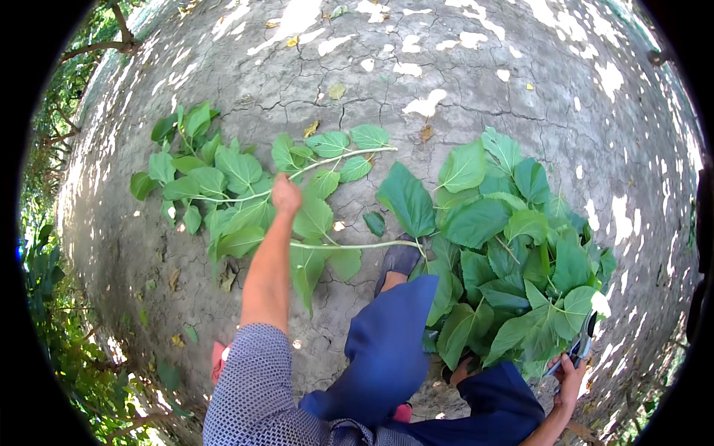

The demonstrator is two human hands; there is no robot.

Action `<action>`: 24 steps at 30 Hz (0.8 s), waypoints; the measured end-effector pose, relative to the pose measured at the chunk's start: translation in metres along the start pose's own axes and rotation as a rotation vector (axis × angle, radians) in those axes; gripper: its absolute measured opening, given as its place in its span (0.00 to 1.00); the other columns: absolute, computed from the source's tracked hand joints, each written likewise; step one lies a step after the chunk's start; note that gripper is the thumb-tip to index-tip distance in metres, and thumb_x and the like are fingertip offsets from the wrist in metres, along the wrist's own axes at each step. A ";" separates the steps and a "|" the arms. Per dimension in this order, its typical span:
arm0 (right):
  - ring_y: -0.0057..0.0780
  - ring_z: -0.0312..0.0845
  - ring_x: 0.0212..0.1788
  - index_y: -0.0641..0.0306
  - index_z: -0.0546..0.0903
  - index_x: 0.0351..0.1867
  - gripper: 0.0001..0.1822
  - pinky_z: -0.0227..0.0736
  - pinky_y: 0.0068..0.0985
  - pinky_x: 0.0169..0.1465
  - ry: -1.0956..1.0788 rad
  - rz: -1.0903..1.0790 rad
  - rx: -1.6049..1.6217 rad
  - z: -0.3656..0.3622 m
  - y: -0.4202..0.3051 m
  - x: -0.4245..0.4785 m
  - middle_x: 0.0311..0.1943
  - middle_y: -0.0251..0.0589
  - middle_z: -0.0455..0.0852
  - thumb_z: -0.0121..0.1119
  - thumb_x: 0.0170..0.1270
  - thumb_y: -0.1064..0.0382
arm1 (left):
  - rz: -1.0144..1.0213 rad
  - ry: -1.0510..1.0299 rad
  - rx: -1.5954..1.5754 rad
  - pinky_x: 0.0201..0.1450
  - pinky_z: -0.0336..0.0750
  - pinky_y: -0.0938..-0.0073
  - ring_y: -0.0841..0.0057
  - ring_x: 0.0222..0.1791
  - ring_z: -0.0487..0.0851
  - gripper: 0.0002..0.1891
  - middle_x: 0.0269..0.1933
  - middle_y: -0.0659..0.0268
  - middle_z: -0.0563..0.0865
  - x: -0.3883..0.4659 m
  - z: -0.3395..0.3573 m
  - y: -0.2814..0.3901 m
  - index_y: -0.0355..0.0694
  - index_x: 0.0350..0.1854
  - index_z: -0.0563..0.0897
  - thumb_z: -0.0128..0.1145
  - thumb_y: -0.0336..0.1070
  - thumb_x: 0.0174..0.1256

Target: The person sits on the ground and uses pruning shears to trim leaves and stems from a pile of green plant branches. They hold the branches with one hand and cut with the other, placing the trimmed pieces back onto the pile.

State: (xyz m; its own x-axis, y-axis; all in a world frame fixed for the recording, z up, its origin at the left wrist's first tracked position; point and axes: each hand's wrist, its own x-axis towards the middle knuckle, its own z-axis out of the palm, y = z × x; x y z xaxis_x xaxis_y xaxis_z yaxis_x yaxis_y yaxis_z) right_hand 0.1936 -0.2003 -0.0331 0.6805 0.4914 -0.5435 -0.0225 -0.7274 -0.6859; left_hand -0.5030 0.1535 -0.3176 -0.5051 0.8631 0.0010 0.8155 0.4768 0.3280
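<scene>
My left hand [286,195] is closed around the pale stem of a leafy green branch [346,153], apparently mulberry, whose bare cut end points right. Below it a second branch [362,246] stretches toward my shoe, its leaves hanging under my left forearm. At the lower right, my right hand [569,382] grips a pair of pruning shears [581,350] beside a heap of large green leaves [502,267]. Leaves partly cover the shears, so whether the blades are apart cannot be told. More leafy shoots [209,178] lie left of my left hand.
Cracked dry soil [357,111] with patches of sunlight surrounds me. My shoe [399,259] stands between the branches and the heap. A red object [218,359] shows beside my left sleeve. Tree branches [106,47] and foliage line the left edge. Fallen yellow leaves [336,91] dot the ground.
</scene>
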 end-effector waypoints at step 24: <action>0.30 0.84 0.31 0.64 0.75 0.46 0.11 0.84 0.27 0.38 -0.095 -0.074 0.063 -0.001 0.013 0.012 0.32 0.39 0.84 0.62 0.69 0.62 | 0.421 -0.051 0.088 0.41 0.76 0.49 0.49 0.40 0.83 0.11 0.39 0.53 0.81 -0.028 -0.133 -0.027 0.39 0.39 0.77 0.61 0.42 0.70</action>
State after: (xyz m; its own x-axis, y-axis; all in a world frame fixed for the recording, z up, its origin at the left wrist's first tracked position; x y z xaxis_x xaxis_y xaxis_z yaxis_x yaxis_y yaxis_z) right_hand 0.2021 -0.2043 -0.0484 0.6095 0.5880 -0.5317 -0.0229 -0.6574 -0.7532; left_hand -0.5481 0.0940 -0.2010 -0.1099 0.9915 0.0697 0.9696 0.0915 0.2268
